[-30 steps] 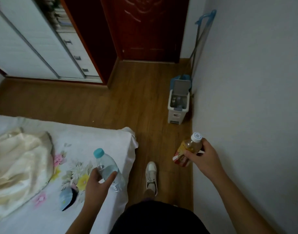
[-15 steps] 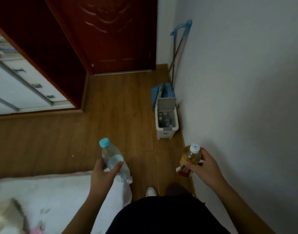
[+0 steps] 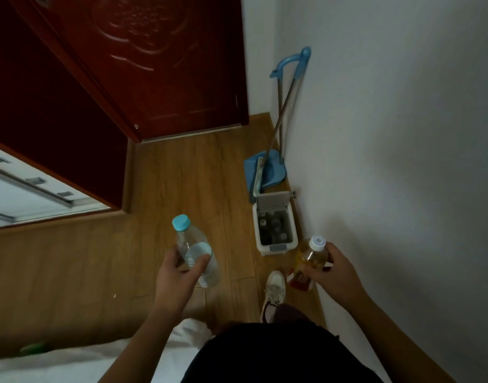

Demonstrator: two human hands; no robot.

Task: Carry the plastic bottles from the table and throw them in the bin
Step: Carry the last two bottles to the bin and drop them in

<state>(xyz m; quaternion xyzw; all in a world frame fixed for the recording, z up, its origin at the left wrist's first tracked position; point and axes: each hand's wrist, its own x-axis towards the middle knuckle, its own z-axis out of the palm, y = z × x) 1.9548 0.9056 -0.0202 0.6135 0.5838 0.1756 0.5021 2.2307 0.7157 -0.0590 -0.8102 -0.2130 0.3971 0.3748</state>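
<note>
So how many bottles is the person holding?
2: a clear bottle in the left hand, an amber bottle in the right hand. More sit blurred inside the bin.

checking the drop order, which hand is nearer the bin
Right. The right hand is just right of the bin, by its front corner; the left hand is farther off to its left.

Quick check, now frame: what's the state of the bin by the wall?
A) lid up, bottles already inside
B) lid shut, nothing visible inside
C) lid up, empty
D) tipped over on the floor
A: the bin stands upright against the wall with its lid raised, and several bottle caps show inside it, while the left hand and the right hand each hold a bottle short of it.
</note>
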